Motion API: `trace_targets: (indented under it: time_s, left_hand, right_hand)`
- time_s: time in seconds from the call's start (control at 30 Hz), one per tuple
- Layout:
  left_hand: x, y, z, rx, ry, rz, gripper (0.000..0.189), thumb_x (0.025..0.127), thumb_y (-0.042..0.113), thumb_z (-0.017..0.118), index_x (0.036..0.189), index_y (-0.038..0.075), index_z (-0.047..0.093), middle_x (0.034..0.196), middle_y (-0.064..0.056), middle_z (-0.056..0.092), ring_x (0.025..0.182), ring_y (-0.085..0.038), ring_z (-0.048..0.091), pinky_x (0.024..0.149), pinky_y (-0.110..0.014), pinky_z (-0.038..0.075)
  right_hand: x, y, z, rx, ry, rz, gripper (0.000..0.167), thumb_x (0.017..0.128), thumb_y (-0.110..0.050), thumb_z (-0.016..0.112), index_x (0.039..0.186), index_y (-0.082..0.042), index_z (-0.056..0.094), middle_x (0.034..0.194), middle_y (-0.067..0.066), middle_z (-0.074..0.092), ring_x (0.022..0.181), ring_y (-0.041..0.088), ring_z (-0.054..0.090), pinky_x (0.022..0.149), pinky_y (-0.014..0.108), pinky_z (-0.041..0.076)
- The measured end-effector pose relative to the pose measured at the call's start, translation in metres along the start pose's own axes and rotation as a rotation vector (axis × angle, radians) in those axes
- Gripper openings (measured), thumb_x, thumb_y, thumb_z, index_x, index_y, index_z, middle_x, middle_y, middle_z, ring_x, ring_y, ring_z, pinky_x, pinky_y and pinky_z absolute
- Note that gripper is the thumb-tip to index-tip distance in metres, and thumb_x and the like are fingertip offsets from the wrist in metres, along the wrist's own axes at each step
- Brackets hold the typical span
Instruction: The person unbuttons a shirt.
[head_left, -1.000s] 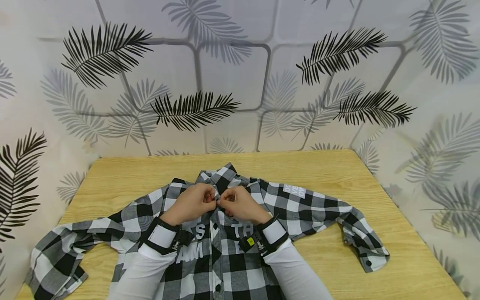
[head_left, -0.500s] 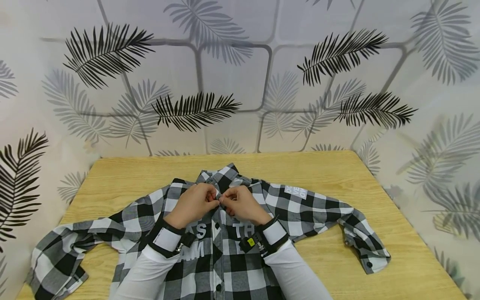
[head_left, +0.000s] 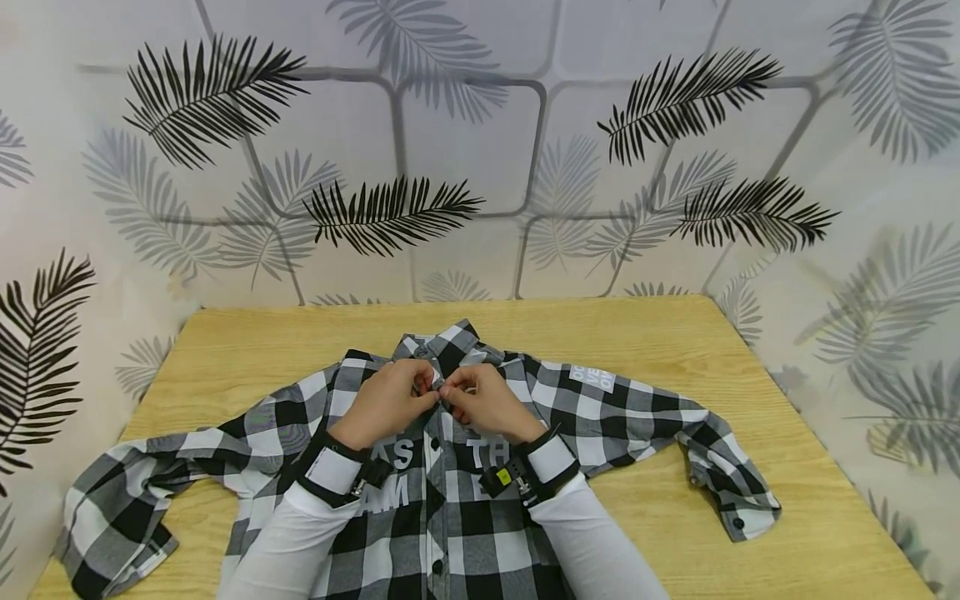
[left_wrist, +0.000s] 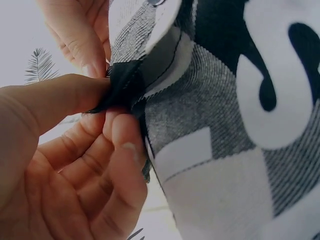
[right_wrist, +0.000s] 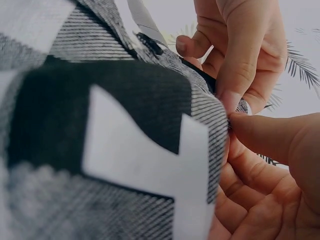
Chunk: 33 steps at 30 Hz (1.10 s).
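Pinching the front placket just below the collar, the left hand [head_left: 386, 404] and right hand [head_left: 486, 403] meet on the black-and-white checked cotton shirt [head_left: 600, 417], spread under both wrists; soft, light, floppy cloth, probably best gripped at its stitched edge.

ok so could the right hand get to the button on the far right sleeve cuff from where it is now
Probably yes. The cuff button lies exposed on the table with nothing around it, but the right hand is pinching the shirt near the collar, so it must let go first.

White long sleeves [head_left: 600, 542]; black-edged white wrist straps [head_left: 551, 462] carrying small black cameras, the right one yellow-tagged.
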<state>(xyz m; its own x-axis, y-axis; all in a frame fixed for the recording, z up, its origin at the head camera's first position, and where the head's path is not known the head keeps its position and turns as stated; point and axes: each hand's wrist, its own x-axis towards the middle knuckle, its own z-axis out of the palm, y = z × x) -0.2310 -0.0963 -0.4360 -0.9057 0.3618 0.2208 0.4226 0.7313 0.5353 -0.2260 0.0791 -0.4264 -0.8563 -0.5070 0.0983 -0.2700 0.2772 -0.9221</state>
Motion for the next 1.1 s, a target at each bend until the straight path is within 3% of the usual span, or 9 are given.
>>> trace_targets:
  time_s: [0.37, 0.53, 0.67, 0.87, 0.97, 1.1]
  left_hand:
    - [-0.002, -0.003, -0.003, -0.044, -0.136, 0.018, 0.021, 0.09, 0.028, 0.053, 0.073, 0.016, 0.052, 0.06, 0.002, 0.049, 0.045, -0.013, 0.042, 0.043, -0.027, 0.032]
    - [-0.002, -0.004, -0.008, -0.099, -0.156, 0.072, 0.018, 0.09, 0.029, 0.053, 0.076, 0.018, 0.055, 0.064, 0.003, 0.052, 0.048, -0.012, 0.045, 0.045, -0.027, 0.036]
    - [-0.003, -0.004, -0.013, -0.137, -0.224, 0.118, 0.017, 0.086, 0.029, 0.059, 0.075, 0.017, 0.054, 0.063, 0.003, 0.054, 0.048, -0.011, 0.046, 0.046, -0.026, 0.037]
    - [-0.006, 0.0, -0.018, -0.13, -0.324, 0.183, 0.02, 0.084, 0.021, 0.062, 0.071, 0.013, 0.05, 0.054, 0.002, 0.05, 0.043, -0.009, 0.043, 0.045, -0.023, 0.035]
    - [-0.008, 0.002, -0.019, -0.165, -0.359, 0.167, 0.018, 0.087, 0.017, 0.058, 0.074, 0.01, 0.048, 0.055, 0.0, 0.054, 0.043, -0.012, 0.048, 0.044, -0.025, 0.039]
    - [-0.009, 0.003, -0.02, -0.237, -0.391, 0.101, 0.015, 0.09, 0.016, 0.053, 0.079, 0.008, 0.047, 0.06, -0.005, 0.059, 0.047, -0.019, 0.055, 0.042, -0.03, 0.043]
  right_hand:
    - [-0.002, -0.003, -0.004, 0.01, 0.038, -0.005, 0.014, 0.09, -0.004, 0.05, 0.093, 0.006, 0.059, 0.082, 0.025, 0.057, 0.066, 0.043, 0.055, 0.056, 0.047, 0.047]
    - [0.002, 0.007, -0.007, 0.033, 0.07, -0.006, 0.013, 0.09, -0.007, 0.051, 0.093, 0.002, 0.059, 0.08, 0.019, 0.056, 0.064, 0.036, 0.056, 0.056, 0.042, 0.048]
    - [0.005, 0.014, -0.009, 0.036, 0.134, -0.009, 0.011, 0.09, -0.011, 0.052, 0.091, -0.002, 0.059, 0.078, 0.013, 0.055, 0.06, 0.028, 0.058, 0.054, 0.035, 0.049]
    - [0.0, -0.007, -0.013, 0.059, 0.173, -0.058, 0.011, 0.089, -0.004, 0.051, 0.091, 0.006, 0.056, 0.084, 0.022, 0.054, 0.066, 0.036, 0.059, 0.06, 0.042, 0.05]
    - [-0.006, -0.022, -0.012, 0.041, 0.148, -0.082, 0.012, 0.089, -0.001, 0.05, 0.092, 0.011, 0.054, 0.088, 0.027, 0.053, 0.071, 0.041, 0.058, 0.064, 0.045, 0.049]
    - [-0.013, -0.031, -0.009, -0.046, 0.11, -0.1, 0.015, 0.089, -0.001, 0.052, 0.098, 0.011, 0.052, 0.086, 0.025, 0.055, 0.071, 0.04, 0.058, 0.064, 0.041, 0.048]
